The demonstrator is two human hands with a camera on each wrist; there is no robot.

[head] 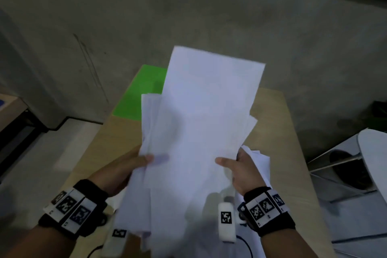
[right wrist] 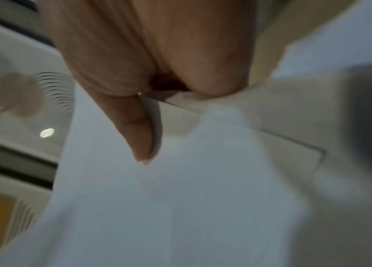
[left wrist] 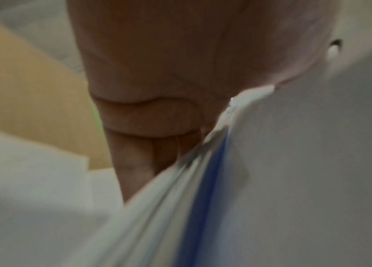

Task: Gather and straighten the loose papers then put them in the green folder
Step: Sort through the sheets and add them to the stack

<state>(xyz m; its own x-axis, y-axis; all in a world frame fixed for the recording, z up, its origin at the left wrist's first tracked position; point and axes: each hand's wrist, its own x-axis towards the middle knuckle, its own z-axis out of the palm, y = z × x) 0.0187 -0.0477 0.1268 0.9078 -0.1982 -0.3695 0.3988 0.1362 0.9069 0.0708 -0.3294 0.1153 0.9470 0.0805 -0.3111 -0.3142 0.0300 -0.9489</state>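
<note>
— Item one: what are you holding?

— I am holding the loose papers (head: 201, 123) lifted above the wooden table (head: 278, 132), my left hand (head: 125, 167) pinching the left edge, thumb on top, and my right hand (head: 240, 169) pinching the right edge the same way.

— Condition?

— Sheets are fanning out unevenly, corners sticking past each other. I am judging them light, limp and slippery against one another; a loose pinch could let some slide free.

— Best hold?

— Both long edges, low down, for tapping square.

— Item two?

— The green folder (head: 142, 94) is lying flat on the table's far left corner, partly hidden behind the papers.
</note>
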